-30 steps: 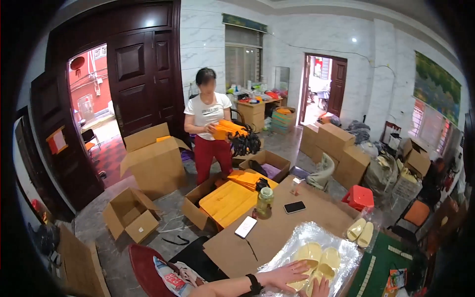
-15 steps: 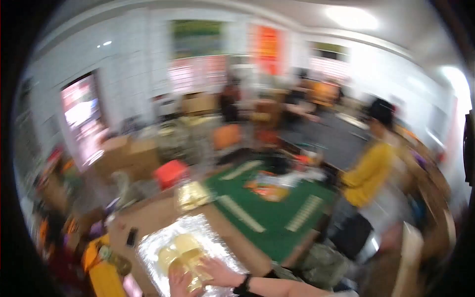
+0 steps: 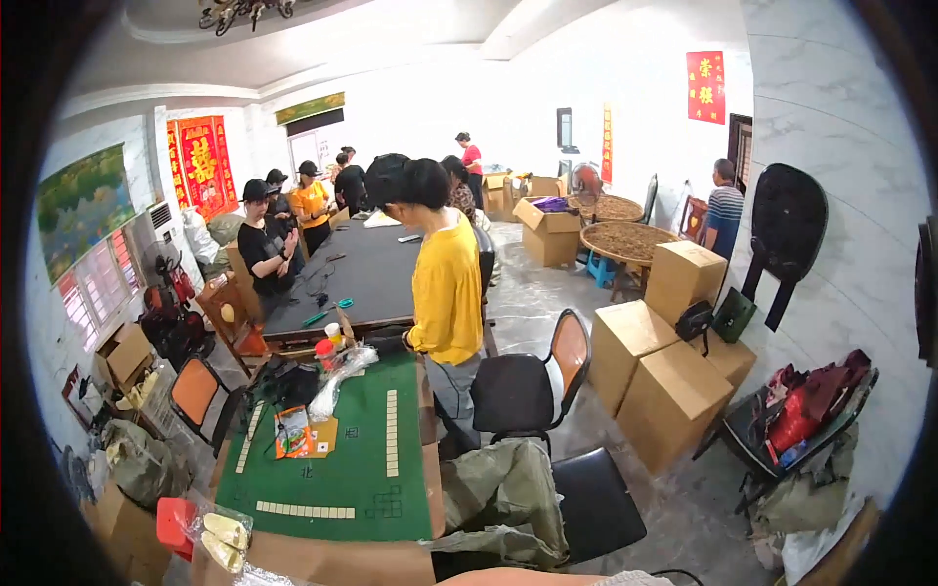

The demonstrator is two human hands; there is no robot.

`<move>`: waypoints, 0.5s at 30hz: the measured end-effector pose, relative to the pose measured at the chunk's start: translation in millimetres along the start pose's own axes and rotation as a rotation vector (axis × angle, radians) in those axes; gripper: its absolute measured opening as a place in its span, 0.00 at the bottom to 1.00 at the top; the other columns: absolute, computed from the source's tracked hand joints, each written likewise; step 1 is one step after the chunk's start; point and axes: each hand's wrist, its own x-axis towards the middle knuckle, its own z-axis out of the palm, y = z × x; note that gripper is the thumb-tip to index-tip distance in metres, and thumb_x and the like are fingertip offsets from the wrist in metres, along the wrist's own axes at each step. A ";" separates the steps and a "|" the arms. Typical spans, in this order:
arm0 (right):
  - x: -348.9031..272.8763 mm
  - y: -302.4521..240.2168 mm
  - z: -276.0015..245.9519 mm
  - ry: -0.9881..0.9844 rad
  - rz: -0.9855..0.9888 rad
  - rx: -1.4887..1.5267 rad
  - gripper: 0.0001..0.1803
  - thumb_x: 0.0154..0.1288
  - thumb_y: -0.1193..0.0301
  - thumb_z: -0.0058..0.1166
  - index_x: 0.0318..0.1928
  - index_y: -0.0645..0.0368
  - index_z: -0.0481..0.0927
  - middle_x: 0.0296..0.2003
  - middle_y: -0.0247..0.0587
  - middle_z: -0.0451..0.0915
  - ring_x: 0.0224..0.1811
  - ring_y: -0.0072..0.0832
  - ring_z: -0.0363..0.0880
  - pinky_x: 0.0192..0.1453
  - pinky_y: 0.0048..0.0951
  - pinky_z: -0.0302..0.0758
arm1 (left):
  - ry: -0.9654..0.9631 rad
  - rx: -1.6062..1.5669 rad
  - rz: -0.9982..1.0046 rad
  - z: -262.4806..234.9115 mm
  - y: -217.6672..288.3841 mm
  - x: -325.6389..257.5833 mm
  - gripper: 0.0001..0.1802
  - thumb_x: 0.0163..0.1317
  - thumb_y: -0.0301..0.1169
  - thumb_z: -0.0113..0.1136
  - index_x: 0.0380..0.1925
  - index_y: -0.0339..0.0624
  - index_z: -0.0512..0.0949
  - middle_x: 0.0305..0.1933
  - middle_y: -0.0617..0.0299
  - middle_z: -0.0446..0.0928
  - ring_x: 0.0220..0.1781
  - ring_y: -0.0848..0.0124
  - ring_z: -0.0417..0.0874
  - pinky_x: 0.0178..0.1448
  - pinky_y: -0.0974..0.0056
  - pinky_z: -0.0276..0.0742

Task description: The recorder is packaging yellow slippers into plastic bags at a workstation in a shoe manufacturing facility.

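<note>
Neither of my hands is in the picture. Only a strip of my bare forearm (image 3: pixel 518 578) and a light sleeve (image 3: pixel 635 579) show along the bottom edge. At lower left, pale yellow pieces (image 3: pixel 227 532) lie in clear plastic on the brown table edge (image 3: pixel 332 559). A red plastic container (image 3: pixel 175 525) stands beside them. A bit of shiny silver sheet (image 3: pixel 256 576) shows at the lower rim. What my hands touch is hidden below the frame.
The green tabletop (image 3: pixel 322 488) carries rows of white tiles (image 3: pixel 305 511), an orange packet (image 3: pixel 291 433) and black cloth (image 3: pixel 291 383). A co-worker in a yellow top (image 3: pixel 449 283) stands at a dark table (image 3: pixel 366 254). Chairs (image 3: pixel 513 391) and cardboard boxes (image 3: pixel 674 400) stand to the right.
My view has swung to the right. Both hands, seen earlier on yellow pieces over a silver sheet, have left the frame, along with most of that sheet.
</note>
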 end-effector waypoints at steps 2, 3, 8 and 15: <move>2.3 -0.5 -0.8 0.067 -0.037 -0.018 0.41 0.51 0.38 0.64 0.58 0.52 0.80 0.64 0.62 0.68 0.64 0.59 0.68 0.64 0.56 0.66 | -0.059 0.024 -0.077 7.5 -9.2 -9.3 0.41 0.72 0.59 0.45 0.76 0.44 0.59 0.81 0.42 0.48 0.81 0.37 0.46 0.79 0.34 0.42; 6.2 -1.3 -2.8 0.002 -0.021 0.019 0.40 0.51 0.39 0.65 0.58 0.52 0.80 0.64 0.62 0.68 0.64 0.58 0.67 0.64 0.55 0.66 | -0.057 0.037 -0.075 8.8 -13.0 -13.1 0.41 0.72 0.58 0.47 0.75 0.43 0.59 0.81 0.42 0.47 0.81 0.37 0.45 0.79 0.35 0.41; 14.2 -11.4 -11.8 -0.140 0.114 0.216 0.39 0.49 0.44 0.68 0.58 0.52 0.79 0.65 0.55 0.69 0.63 0.55 0.68 0.65 0.52 0.67 | -0.175 -0.311 -0.426 -13.7 9.1 -9.5 0.41 0.68 0.48 0.58 0.71 0.30 0.62 0.82 0.40 0.44 0.83 0.44 0.38 0.81 0.44 0.39; 9.4 -13.9 -24.7 -0.080 0.044 0.017 0.38 0.55 0.45 0.63 0.64 0.50 0.75 0.71 0.52 0.64 0.73 0.50 0.60 0.72 0.51 0.59 | -0.117 -0.207 -0.294 -18.0 4.0 3.4 0.38 0.63 0.45 0.63 0.69 0.36 0.69 0.81 0.42 0.50 0.82 0.40 0.39 0.81 0.42 0.41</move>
